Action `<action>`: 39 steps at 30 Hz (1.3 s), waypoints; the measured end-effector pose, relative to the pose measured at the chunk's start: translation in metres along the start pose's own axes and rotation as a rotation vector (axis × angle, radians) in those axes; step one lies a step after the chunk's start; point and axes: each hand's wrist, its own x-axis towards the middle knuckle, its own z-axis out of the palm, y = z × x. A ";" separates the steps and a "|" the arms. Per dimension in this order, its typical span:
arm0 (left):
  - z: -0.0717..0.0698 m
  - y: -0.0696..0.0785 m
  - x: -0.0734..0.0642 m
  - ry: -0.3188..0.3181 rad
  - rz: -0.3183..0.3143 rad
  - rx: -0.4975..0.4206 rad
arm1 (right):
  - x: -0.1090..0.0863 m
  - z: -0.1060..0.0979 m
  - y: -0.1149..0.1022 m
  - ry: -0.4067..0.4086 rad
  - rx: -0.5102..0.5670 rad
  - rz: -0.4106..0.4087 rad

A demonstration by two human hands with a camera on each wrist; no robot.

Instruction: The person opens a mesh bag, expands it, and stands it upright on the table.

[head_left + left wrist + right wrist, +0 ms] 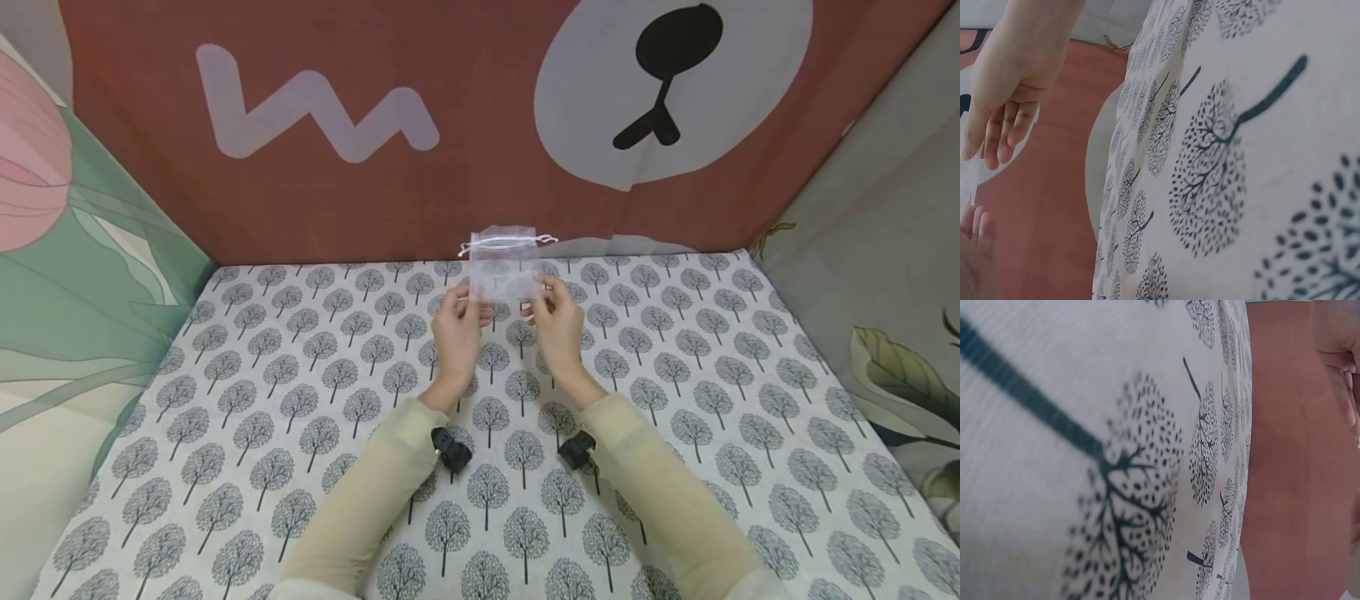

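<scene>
A small sheer white drawstring pouch is held up above the far part of the table in the head view. Its gathered top with the white cord points away, and cord ends stick out at both sides. My left hand pinches the pouch's lower left corner between thumb and fingers. At the lower right corner my right hand pinches it the same way. Through the thin fabric the background shows faintly. Only a pale sliver of the pouch appears at the left edge of the left wrist view, between both hands.
The table is covered by a white cloth printed with grey trees. Behind it hangs a reddish-brown curtain with a bear's muzzle and a zigzag. Patterned fabric stands at both sides. A black wrist camera sits on the left sleeve, another on the right.
</scene>
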 end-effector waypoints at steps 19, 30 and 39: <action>-0.014 0.002 0.015 -0.272 -0.178 -0.015 | 0.011 -0.017 0.004 -0.170 0.215 0.216; -0.022 0.000 0.017 -0.322 -0.248 -0.088 | 0.012 -0.019 0.004 -0.169 0.285 0.237; -0.026 0.001 0.017 -0.341 -0.304 -0.221 | 0.013 -0.019 0.003 -0.163 0.305 0.263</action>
